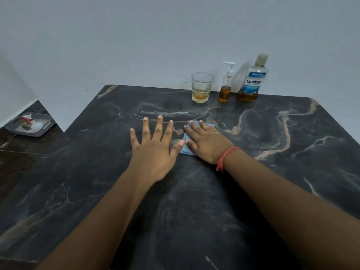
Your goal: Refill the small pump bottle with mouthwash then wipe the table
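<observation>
A folded blue cloth (186, 148) lies flat on the dark marble table (214, 201), near its middle. My right hand (206, 142) presses down on the cloth with flat fingers and covers most of it. My left hand (153, 149) rests spread on the bare table just left of the cloth, its thumb tip touching the cloth's edge. At the table's back edge stand the small pump bottle (226, 88), partly filled with amber liquid, and the capped mouthwash bottle (252, 80), with amber liquid low in it.
A clear glass (201, 87) holding a little amber liquid stands left of the pump bottle. A grey tray (41, 131) with small items sits on a lower surface at the far left. A plain wall runs behind the table.
</observation>
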Demonstrator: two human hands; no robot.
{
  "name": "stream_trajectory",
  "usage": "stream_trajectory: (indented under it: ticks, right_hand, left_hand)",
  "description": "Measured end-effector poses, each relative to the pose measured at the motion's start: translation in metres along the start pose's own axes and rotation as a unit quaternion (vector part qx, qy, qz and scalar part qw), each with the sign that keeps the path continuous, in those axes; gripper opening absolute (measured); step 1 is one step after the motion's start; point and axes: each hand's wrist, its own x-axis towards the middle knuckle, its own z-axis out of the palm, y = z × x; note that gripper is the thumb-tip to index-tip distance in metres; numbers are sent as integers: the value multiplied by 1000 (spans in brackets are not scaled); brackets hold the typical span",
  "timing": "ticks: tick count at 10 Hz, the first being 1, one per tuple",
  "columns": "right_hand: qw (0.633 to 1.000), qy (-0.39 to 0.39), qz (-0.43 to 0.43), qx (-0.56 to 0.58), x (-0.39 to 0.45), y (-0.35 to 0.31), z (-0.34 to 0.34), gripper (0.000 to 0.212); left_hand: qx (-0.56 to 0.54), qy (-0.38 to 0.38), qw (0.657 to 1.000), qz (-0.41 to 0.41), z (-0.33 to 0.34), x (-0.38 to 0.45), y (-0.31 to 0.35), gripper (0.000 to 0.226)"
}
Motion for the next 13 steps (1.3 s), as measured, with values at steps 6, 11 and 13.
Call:
stream_trajectory:
  ticks: [6,11,13]
  right_hand:
    - [1000,-19,-9,10,199,6,-3,58]
    - [999,-28,-3,-17,244,23,-12,57]
    - [997,38,-26,54,213,9,-20,61]
  left_hand:
    - [53,-2,998,-19,0,59,-76,83]
    - [41,-14,999,-28,3,70,-86,84]
    - [37,-12,999,-26,-4,65,-74,81]
